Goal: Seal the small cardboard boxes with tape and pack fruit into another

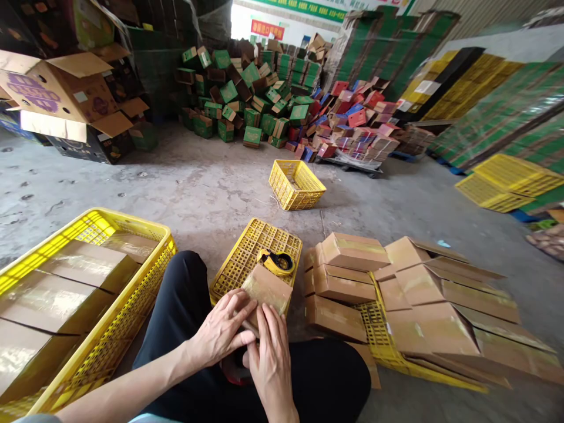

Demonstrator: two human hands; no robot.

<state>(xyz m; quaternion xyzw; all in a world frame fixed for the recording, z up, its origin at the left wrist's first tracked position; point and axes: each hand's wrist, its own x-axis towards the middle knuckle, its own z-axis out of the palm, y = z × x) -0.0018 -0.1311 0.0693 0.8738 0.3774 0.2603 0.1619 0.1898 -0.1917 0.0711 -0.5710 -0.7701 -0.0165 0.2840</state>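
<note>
A small brown cardboard box (268, 288) with clear tape on it rests at the near end of an upturned yellow plastic crate (238, 258), between my knees. My left hand (227, 323) lies over the box's near left part, fingers on the top and thumb at the near edge. Beside it my right hand (269, 346) presses its fingers on the same box, its thumb close to the left one. A yellow tape dispenser (277, 262) sits on the crate just beyond the box. The box's underside is hidden.
On my left stands a yellow crate (170, 238) filled with taped boxes. At right, flat and folded cartons (423, 288) lie on another crate (374, 329). A yellow crate (297, 185) stands ahead, before a heap of green boxes (253, 135) and red boxes (356, 117).
</note>
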